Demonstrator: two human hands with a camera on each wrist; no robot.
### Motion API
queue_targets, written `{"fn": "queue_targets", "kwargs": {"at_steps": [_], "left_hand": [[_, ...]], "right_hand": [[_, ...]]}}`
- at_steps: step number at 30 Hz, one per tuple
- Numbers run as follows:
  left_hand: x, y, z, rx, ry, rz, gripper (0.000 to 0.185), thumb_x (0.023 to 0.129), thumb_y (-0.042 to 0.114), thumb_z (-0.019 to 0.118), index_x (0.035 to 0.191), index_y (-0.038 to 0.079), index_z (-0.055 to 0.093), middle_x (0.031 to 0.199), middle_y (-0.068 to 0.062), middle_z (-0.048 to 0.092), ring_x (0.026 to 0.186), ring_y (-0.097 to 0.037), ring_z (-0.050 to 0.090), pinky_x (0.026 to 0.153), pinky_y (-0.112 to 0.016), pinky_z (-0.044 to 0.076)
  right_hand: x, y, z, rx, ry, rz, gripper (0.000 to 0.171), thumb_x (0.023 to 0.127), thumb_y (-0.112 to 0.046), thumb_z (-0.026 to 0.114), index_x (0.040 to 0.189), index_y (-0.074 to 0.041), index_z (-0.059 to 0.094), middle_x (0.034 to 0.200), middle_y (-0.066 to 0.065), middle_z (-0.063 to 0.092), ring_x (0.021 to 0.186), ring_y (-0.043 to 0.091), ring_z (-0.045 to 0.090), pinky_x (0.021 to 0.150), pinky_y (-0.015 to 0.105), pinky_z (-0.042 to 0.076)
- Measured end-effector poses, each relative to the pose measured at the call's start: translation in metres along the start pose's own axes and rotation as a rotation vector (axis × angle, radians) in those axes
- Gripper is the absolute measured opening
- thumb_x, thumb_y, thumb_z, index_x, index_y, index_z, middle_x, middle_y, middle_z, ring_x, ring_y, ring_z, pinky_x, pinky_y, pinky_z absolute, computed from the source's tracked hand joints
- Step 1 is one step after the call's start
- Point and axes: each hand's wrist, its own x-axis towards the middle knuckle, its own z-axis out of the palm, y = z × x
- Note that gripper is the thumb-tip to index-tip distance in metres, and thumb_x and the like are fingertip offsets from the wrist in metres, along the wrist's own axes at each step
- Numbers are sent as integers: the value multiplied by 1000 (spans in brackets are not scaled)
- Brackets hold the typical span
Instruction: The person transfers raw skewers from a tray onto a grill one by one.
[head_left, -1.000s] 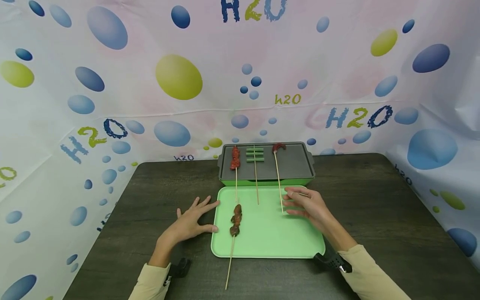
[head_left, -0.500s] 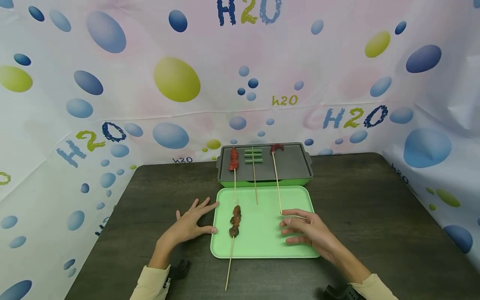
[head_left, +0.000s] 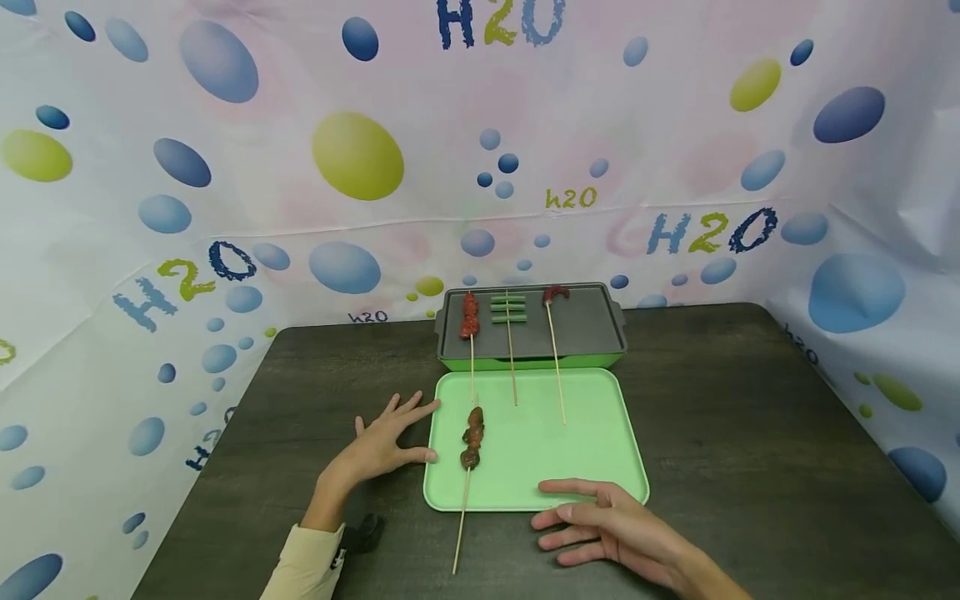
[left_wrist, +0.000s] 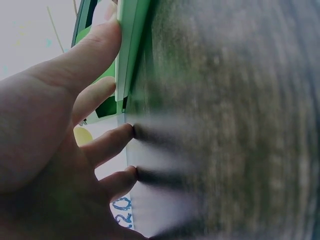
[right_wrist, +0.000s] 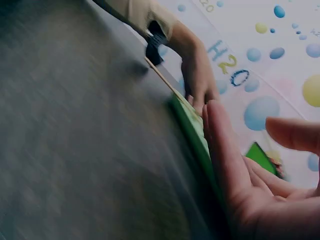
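My left hand (head_left: 384,446) is spread beside the light green tray (head_left: 555,467), with thumb and forefinger touching its left rim and other fingertips on the table. Over the tray's front right edge, my right hand (head_left: 607,529) holds nothing, its fingers loosely extended. A skewer of brown meat pieces (head_left: 472,437) lies on the tray's left side, its stick reaching past the front edge. On the grey grill plate (head_left: 592,329) behind lie a red meat skewer (head_left: 469,317), a skewer of green vegetable pieces (head_left: 508,308) and a skewer with a curled dark red piece (head_left: 556,294).
The sticks of the skewers on the grill extend forward over the tray. The grill's green base (head_left: 536,363) stands right behind the tray. A dark wooden table (head_left: 720,417) carries everything, with a patterned sheet (head_left: 450,100) hanging behind it.
My right hand has moved back toward me and down, away from the stick end of the curled-piece skewer, to the tray's front edge. My left hand stays at the rim.
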Motion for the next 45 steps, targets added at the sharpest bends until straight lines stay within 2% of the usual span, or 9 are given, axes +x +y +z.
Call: {"fn": "queue_targets", "kwargs": {"at_steps": [4, 10, 19, 28, 31, 36, 39, 45], "left_hand": [[0, 0, 0, -1, -5, -2, 85, 88, 47, 79, 160, 23, 41, 168, -18, 21, 153, -51, 5, 95, -91, -5], [0, -1, 0, -5, -1, -2, 85, 88, 46, 79, 160, 22, 41, 168, -18, 23, 153, -52, 7, 95, -91, -4], [1, -3, 1, -4, -1, -4, 85, 87, 47, 79, 160, 23, 42, 168, -18, 24, 153, -51, 7, 96, -91, -5], [0, -2, -3, 7, 2, -5, 84, 88, 46, 79, 159, 22, 42, 167, -18, 23, 153, -52, 6, 96, -91, -6], [0, -2, -4, 8, -2, -5, 83, 88, 46, 78, 159, 22, 43, 167, -18, 23, 153, -52, 6, 96, -91, -6], [1, -1, -4, 6, -5, -3, 83, 89, 47, 78, 160, 22, 42, 168, -18, 23, 152, -52, 6, 96, -91, -6], [1, -1, -4, 6, -3, -1, 84, 88, 47, 78, 160, 22, 42, 167, -18, 23, 152, -52, 6, 95, -91, -5], [0, -1, -4, -3, -3, 1, 84, 88, 47, 79, 160, 22, 42, 167, -18, 24, 152, -52, 7, 95, -92, -4]], "right_hand": [[6, 12, 8, 64, -74, 22, 61, 109, -11, 50, 161, 4, 22, 142, 27, 56, 128, 35, 61, 102, 46, 52], [20, 21, 19, 121, -107, 46, 63, 111, -12, 46, 163, 2, 14, 148, 28, 50, 135, 39, 54, 106, 48, 48], [49, 30, 42, 177, -156, 69, 68, 111, -13, 46, 164, 1, 6, 150, 31, 47, 137, 43, 50, 108, 52, 46], [72, 35, 58, 192, -91, 46, 71, 106, -13, 58, 162, 1, 17, 144, 32, 52, 132, 45, 55, 103, 55, 50], [77, 35, 62, 192, -78, 43, 68, 106, -13, 59, 161, 1, 22, 141, 30, 56, 130, 43, 57, 102, 55, 50], [81, 36, 65, 187, -34, 26, 62, 105, -10, 59, 158, 1, 30, 127, 20, 67, 123, 40, 63, 100, 54, 52], [79, 37, 67, 145, 22, 5, 57, 104, -8, 61, 154, 3, 36, 118, 16, 71, 115, 36, 69, 96, 50, 55], [73, 39, 70, 35, 146, -37, 52, 99, -7, 67, 145, 6, 48, 106, 17, 74, 99, 30, 75, 85, 44, 60]]}}
